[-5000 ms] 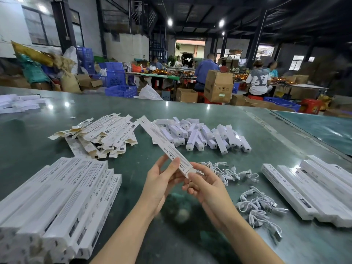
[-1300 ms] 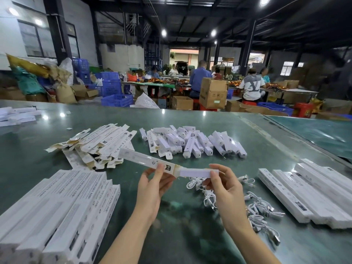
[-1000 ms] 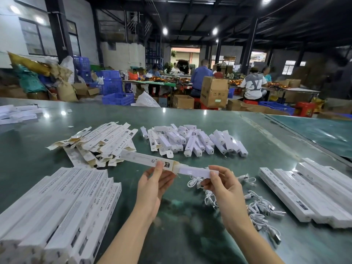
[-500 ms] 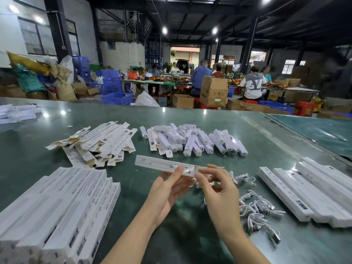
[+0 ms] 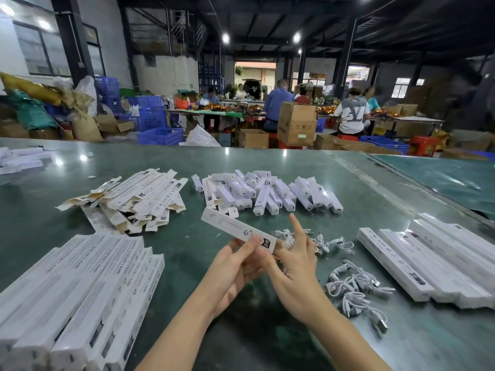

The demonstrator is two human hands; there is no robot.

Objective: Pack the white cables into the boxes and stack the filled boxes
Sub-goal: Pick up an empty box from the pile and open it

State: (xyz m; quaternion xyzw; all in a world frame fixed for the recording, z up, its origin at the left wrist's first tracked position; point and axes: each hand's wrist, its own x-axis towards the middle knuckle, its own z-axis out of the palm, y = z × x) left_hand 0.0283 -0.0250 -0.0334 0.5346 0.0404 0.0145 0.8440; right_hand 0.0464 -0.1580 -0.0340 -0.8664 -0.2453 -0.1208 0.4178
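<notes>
Held long white box (image 5: 235,227) in left hand (image 5: 235,266), fingers curled round near end. Right hand (image 5: 293,259) pinched same end, index finger raised; cables (image 5: 353,286) just right.

One view only, head-worn, wide-angle. Looks forward and down across the green surface (image 5: 267,167) from its near edge. Both forearms enter from the bottom edge; left hand (image 5: 233,266) and right hand (image 5: 294,266) sit close below the lens, lower centre. Straight lines bow toward the frame edges. The upper half takes in the hall beyond: far tables, seated workers, cartons (image 5: 296,123), roof lamps. Horizon roughly level. No second view to compare.
</notes>
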